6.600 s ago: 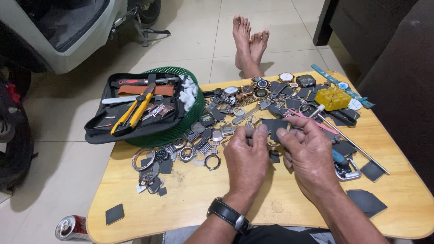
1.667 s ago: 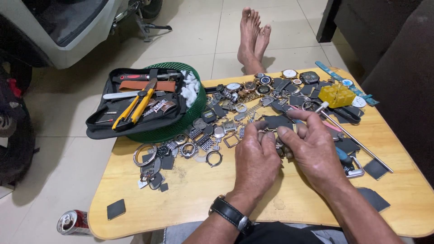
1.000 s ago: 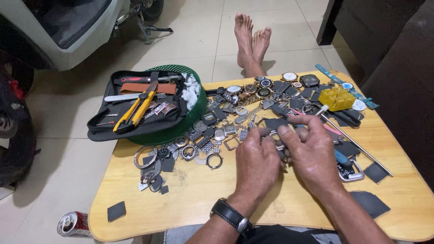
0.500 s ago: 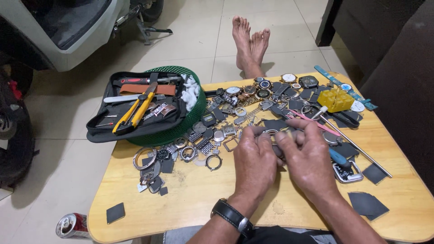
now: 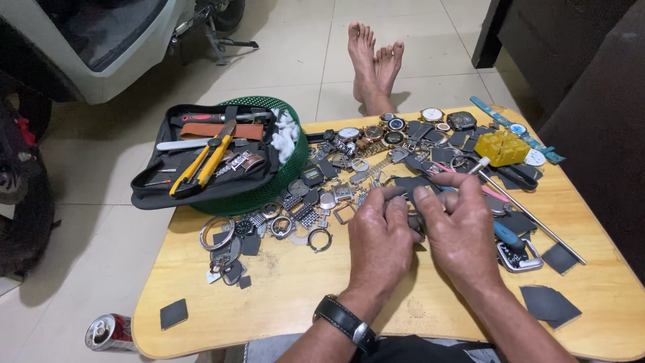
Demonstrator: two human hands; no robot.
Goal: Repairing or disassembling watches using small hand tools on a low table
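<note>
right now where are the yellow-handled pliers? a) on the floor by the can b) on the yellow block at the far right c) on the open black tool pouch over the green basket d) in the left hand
C: the yellow-handled pliers lie on the open black tool pouch that rests across the green basket, well left of both hands, which are together over the table's middle.

- Compared with 6.6 s ago, I see my left hand [image 5: 381,236] and right hand [image 5: 460,232] drawn closer together, fingertips now meeting over a small part hidden between them.
- The right hand's fingers, earlier spread, are now curled beside the left thumb.
</note>
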